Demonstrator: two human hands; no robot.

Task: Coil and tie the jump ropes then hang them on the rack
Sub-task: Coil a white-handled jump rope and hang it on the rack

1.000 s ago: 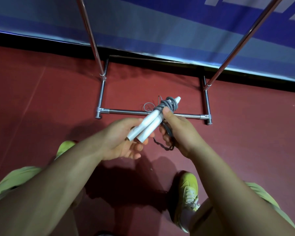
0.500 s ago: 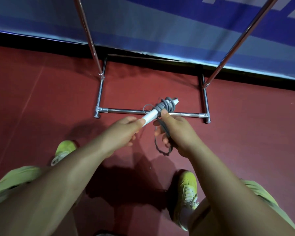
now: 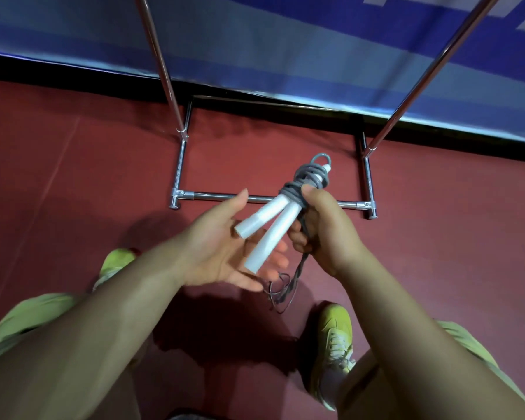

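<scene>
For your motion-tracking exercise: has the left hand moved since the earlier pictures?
Yes. The left hand has let go of the jump rope's white handles and opened, palm up, drawing back towards the person from the rack's front floor bar.

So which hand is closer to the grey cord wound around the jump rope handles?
Right. The right hand grips the bundle just below the grey cord, thumb touching the wraps. The left hand is open under the white handles, farther down from the wraps.
</scene>
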